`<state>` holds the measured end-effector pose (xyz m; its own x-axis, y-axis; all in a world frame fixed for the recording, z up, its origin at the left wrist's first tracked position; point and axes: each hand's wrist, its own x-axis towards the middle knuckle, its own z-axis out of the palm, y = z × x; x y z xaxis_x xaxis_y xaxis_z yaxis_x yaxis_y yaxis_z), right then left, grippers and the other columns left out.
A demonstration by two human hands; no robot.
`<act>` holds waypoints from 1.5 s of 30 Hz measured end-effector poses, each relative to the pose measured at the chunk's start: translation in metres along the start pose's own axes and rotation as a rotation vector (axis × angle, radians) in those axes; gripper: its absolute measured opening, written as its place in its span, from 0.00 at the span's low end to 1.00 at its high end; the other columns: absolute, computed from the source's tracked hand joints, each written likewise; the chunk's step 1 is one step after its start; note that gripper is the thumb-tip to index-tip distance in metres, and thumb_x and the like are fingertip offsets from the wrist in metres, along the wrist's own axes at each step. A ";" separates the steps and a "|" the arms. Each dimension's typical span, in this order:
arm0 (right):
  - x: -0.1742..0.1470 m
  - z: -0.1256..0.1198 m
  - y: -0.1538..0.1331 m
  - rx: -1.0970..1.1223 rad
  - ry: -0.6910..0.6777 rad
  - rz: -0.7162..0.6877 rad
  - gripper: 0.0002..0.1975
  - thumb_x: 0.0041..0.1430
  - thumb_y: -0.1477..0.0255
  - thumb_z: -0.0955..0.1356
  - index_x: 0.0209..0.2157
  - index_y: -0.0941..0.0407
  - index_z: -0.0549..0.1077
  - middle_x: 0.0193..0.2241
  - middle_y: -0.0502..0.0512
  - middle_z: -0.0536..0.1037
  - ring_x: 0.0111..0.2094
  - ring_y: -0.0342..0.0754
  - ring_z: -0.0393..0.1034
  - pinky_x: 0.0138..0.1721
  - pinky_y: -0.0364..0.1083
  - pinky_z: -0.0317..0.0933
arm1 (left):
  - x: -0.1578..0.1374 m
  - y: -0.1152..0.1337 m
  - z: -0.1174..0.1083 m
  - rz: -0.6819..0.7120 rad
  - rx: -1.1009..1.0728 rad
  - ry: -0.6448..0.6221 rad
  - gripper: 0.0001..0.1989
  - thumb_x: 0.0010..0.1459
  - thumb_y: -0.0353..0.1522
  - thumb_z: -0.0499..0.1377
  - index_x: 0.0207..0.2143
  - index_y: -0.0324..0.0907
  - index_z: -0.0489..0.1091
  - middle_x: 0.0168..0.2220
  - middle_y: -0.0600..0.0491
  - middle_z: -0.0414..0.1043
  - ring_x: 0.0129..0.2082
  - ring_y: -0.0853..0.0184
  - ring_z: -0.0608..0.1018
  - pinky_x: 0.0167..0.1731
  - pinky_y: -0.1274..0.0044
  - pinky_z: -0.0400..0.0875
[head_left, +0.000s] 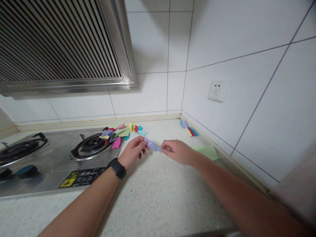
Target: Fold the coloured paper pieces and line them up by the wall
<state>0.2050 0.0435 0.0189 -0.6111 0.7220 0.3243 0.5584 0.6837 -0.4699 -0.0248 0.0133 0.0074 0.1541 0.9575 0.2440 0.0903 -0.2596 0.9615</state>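
Note:
A narrow folded piece of purple paper (153, 145) stretches between my two hands, just above the speckled countertop (158, 191). My left hand (134, 148), with a black watch on its wrist, pinches the paper's left end. At the right end, the fingers of my right hand (176, 150) are closed on the paper's tip. Left of my hands, a pile of colourful folded papers (120, 132) lies partly on the stove's edge. Behind my right forearm lies a light green sheet of paper (206, 151), partly hidden.
A steel gas stove (59, 161) with two burners fills the left side. Above it hangs a slatted range hood (61, 42). More folded papers (189, 129) lie along the right wall, below a white socket (219, 90). White tiled walls meet in the corner.

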 end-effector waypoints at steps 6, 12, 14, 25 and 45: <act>0.001 0.003 -0.001 0.058 0.134 -0.040 0.06 0.59 0.74 0.65 0.38 0.54 0.71 0.29 0.49 0.74 0.26 0.41 0.63 0.31 0.42 0.54 | 0.002 -0.004 -0.001 -0.077 -0.054 0.025 0.15 0.55 0.43 0.59 0.33 0.41 0.62 0.31 0.54 0.70 0.22 0.74 0.71 0.15 0.84 0.59; 0.001 0.006 -0.003 -0.004 0.025 -0.250 0.10 0.60 0.78 0.64 0.38 0.54 0.74 0.36 0.54 0.77 0.40 0.47 0.68 0.44 0.47 0.58 | 0.002 -0.003 -0.001 -0.153 -0.057 0.076 0.17 0.54 0.44 0.60 0.36 0.42 0.64 0.30 0.55 0.70 0.22 0.73 0.72 0.16 0.84 0.59; 0.001 0.003 0.000 -0.052 0.031 -0.251 0.11 0.61 0.75 0.64 0.43 0.54 0.74 0.40 0.55 0.77 0.44 0.49 0.68 0.48 0.48 0.58 | 0.002 -0.004 -0.002 -0.191 -0.032 0.087 0.19 0.55 0.45 0.58 0.43 0.43 0.63 0.32 0.54 0.71 0.23 0.73 0.73 0.16 0.83 0.59; -0.001 -0.020 0.058 -0.712 -0.015 0.389 0.25 0.60 0.57 0.62 0.46 0.63 0.73 0.47 0.70 0.73 0.52 0.65 0.61 0.51 0.58 0.54 | -0.001 -0.017 0.000 -0.198 0.235 -0.197 0.17 0.58 0.43 0.55 0.41 0.40 0.66 0.30 0.53 0.71 0.23 0.73 0.70 0.21 0.82 0.60; 0.001 -0.033 0.086 -0.734 -0.135 0.605 0.27 0.60 0.54 0.58 0.45 0.60 0.75 0.49 0.71 0.72 0.50 0.67 0.64 0.45 0.62 0.56 | -0.004 -0.016 -0.003 -0.007 0.528 -0.330 0.14 0.59 0.40 0.53 0.35 0.40 0.73 0.29 0.52 0.72 0.29 0.68 0.70 0.30 0.78 0.61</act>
<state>0.2707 0.1070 0.0056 -0.1377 0.9875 0.0768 0.9846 0.1280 0.1193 -0.0301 0.0139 -0.0087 0.4401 0.8918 0.1048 0.5535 -0.3614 0.7504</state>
